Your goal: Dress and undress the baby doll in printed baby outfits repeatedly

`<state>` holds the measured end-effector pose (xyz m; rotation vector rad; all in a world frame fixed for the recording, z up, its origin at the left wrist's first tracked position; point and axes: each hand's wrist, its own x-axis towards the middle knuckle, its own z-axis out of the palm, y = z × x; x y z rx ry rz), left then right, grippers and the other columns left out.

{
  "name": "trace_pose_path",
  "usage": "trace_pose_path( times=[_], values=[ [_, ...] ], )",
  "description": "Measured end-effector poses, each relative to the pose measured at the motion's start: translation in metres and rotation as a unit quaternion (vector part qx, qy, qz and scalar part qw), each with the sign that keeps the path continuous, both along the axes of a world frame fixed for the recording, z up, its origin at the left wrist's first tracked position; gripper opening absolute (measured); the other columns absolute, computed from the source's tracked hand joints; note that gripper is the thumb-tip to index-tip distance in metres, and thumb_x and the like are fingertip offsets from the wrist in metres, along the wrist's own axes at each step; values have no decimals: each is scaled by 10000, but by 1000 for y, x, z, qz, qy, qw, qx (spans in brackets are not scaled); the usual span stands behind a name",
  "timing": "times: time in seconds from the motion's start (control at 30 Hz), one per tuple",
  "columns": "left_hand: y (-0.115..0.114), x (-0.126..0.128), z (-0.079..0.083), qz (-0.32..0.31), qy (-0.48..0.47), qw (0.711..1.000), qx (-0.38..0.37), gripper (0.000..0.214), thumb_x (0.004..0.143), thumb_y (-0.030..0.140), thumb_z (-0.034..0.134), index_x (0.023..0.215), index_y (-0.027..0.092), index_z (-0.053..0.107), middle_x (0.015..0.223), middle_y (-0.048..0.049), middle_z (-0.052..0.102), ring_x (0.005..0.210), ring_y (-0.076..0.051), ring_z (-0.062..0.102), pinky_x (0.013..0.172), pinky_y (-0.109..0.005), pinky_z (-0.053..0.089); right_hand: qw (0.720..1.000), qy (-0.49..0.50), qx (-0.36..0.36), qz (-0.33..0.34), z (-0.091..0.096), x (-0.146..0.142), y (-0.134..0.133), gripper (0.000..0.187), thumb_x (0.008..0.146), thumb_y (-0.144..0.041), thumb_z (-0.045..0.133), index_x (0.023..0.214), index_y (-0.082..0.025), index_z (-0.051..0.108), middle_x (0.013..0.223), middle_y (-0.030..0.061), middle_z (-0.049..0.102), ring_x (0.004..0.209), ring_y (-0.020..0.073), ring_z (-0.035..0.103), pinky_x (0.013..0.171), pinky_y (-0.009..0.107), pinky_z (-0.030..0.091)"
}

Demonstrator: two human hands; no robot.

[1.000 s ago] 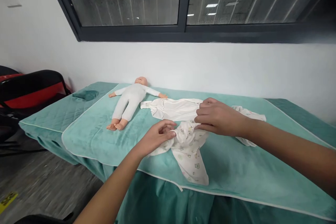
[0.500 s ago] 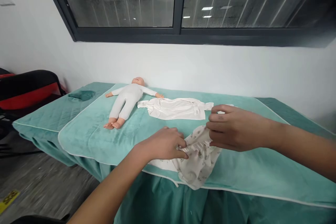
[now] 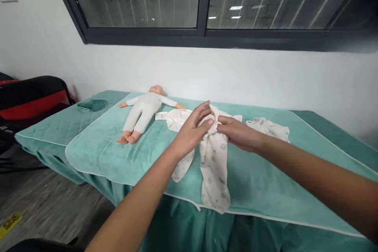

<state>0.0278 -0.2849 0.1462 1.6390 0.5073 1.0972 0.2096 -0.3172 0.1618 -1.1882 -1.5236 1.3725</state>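
Holding one printed garment [image 3: 214, 165] are two hands [image 3: 195, 128] [image 3: 240, 134].

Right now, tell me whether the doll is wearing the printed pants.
No, the left hand and right hand hold the printed pants, apart from the doll on the mat.

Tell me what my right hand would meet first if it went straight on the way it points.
Your right hand would first meet the pants it holds, then probably your left hand, though depth is unclear.
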Motion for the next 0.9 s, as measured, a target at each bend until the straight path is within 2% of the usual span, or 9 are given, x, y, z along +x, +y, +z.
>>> trace_pose_path(
  times=[0.13,0.2,0.3,0.4,0.47,0.6,0.7,0.8,0.9],
  values=[
    [4,-3,-44,125,47,991,-34,873,804,374,723,1531,237,257,1604,-103,320,1479,-281,299,1209,-429,257,981,179,-12,-73,-32,-18,40,293,814,-403,728,1022,-204,675,995,56,730,892,206,681,778,310,553],
    [6,-8,-68,95,104,988,-64,876,740,331,777,1493,208,348,1557,-119,406,1426,-312,385,1186,-449,304,962,244,27,-117,-42,-18,68,283,821,-422,717,1008,-220,653,1018,51,719,915,204,678,812,322,558],
    [17,-15,-96,53,167,980,-95,497,795,286,691,1270,182,590,1278,-93,666,1186,-296,608,1048,-436,457,945,244,86,-198,-62,-3,112,291,838,-477,666,1008,-248,609,996,38,698,902,204,670,795,341,565],
    [49,-25,-116,197,237,950,-57,258,871,282,564,1096,188,646,1087,-74,714,1039,-272,650,965,-435,493,945,50,108,-306,-96,30,149,295,842,-492,620,1005,-249,579,977,47,676,914,230,655,820,391,553],
    [83,-34,-128,282,304,910,13,227,883,281,544,1065,183,637,1121,-96,679,1100,-281,610,993,-442,469,926,-165,135,-311,-124,57,165,310,834,-457,608,1047,-233,581,1051,79,670,1023,269,629,939,450,500],
    [156,-44,-145,356,433,824,87,440,833,333,644,1210,119,566,1424,-198,480,1388,-335,377,1150,-465,312,821,-503,126,-236,-163,103,183,499,842,-499,559,1244,-204,555,1323,161,574,1254,377,488,1027,546,396],
    [188,-42,-147,348,493,795,56,660,799,425,685,1336,107,468,1455,-222,450,1407,-362,346,1151,-499,277,781,-572,65,-244,-169,117,192,598,835,-585,539,1282,-188,542,1350,191,539,1212,389,513,943,513,437],
    [195,-34,-143,314,495,807,74,506,822,400,645,1235,124,544,1320,-197,568,1285,-344,468,1084,-468,350,822,-514,32,-242,-159,112,201,523,811,-543,580,1162,-157,608,1229,198,607,1050,353,595,866,460,444],
    [185,-21,-137,309,415,855,37,300,813,280,618,1083,147,614,1176,-156,646,1161,-310,553,1016,-440,410,887,-411,29,-208,-146,86,202,288,802,-422,584,928,-174,662,1043,130,687,956,298,612,845,404,435]
  ],
)
